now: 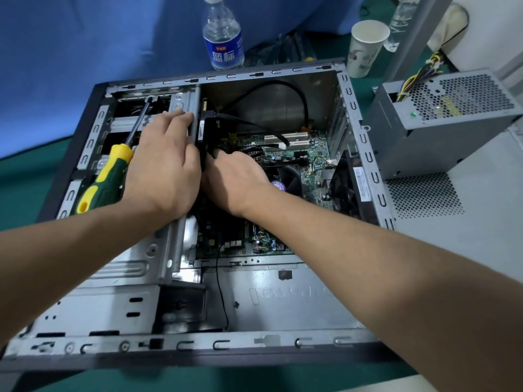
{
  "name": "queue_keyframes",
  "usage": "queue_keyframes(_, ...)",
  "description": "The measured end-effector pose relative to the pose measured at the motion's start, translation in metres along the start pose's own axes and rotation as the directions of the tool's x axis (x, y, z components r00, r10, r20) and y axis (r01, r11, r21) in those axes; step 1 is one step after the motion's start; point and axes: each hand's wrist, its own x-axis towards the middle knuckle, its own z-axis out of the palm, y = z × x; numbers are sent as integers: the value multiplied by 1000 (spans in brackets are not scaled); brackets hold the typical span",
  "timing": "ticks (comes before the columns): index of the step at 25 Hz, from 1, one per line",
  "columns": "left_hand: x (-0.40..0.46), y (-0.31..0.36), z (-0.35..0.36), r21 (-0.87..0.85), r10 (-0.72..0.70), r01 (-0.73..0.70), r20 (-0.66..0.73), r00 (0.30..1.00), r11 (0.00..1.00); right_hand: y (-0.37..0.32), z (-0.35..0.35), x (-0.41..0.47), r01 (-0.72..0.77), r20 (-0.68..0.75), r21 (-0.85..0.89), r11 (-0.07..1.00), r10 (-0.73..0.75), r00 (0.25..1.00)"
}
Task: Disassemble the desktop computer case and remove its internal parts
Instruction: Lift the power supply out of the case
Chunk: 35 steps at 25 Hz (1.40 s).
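One open case (351,114) holds one screwdriver (110,176); left hand (164,168) fingers rest straight on the drive cage (181,108), right hand (237,179) fingers hidden, grip unclear.

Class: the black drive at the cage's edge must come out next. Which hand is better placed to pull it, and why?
Right hand: its fingers already reach the black drive, while the left hand lies on the drive cage.

The open grey computer case (198,278) is lying on its side on the green worktop (17,179), its green motherboard (297,154) showing; the removed power supply (441,120) is sitting just beside it.
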Motion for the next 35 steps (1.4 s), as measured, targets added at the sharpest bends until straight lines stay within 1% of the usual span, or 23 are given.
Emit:
queue_keyframes(3,0,0,1,-2,-2,2,5,1000,1000,2,-5,1,-21,47,10,1000,21,999)
queue_keyframes(7,0,0,1,-2,-3,3,5,1000,1000,-1,-13,2,49,210,-1,999,-47,977)
queue_keyframes(9,0,0,0,1,-3,3,5,1000,1000,-1,-19,3,35,271,15,999,-38,962)
queue_keyframes(12,0,-2,2,5,3,-3,6,1000,1000,-5,-28,4,-55,320,60,997,33,947)
queue_keyframes(15,1,-4,2,7,0,0,2,1000,1000,0,-36,2,-202,339,71,977,167,926)
queue_keyframes(17,0,-3,2,8,-1,1,3,1000,1000,17,-40,-2,-297,320,117,948,247,915)
queue_keyframes(19,0,-2,2,8,2,-2,2,1000,1000,33,-43,-4,-336,309,173,926,273,911)
queue_keyframes(21,0,-2,2,6,0,0,0,1000,1000,38,-45,-3,-353,319,187,917,283,905)
queue_keyframes(22,0,-2,2,4,-1,1,0,1000,1000,39,-46,-3,-354,340,196,914,275,899)
queue_keyframes(24,0,-2,2,5,-4,4,0,1000,1000,42,-53,-6,-312,385,249,917,202,901)
queue_keyframes(25,0,-1,1,5,-3,3,2,1000,1000,46,-58,-9,-285,362,292,913,170,916)
queue_keyframes(26,0,-1,1,5,-1,1,6,1000,1000,50,-63,-11,-276,310,330,903,172,935)
queue_keyframes(27,0,0,1,5,-2,2,9,1000,1000,53,-68,-13,-292,250,359,886,211,945)
queue_keyframes(29,1,1,0,5,-7,7,14,1000,1000,46,-73,-14,-311,133,360,880,282,950)
queue_keyframes(30,1,1,-1,6,-9,9,17,1000,1000,38,-75,-14,-286,95,341,896,270,958)
queue_keyframes(31,1,1,-1,7,-10,10,19,1000,1000,30,-75,-14,-234,83,323,917,219,972)
queue_keyframes(33,1,0,-1,9,-12,12,20,1000,1000,21,-72,-15,-113,121,282,953,81,989)
queue_keyframes(35,1,0,-1,6,-10,9,20,1000,1000,21,-65,-16,-85,225,228,970,32,974)
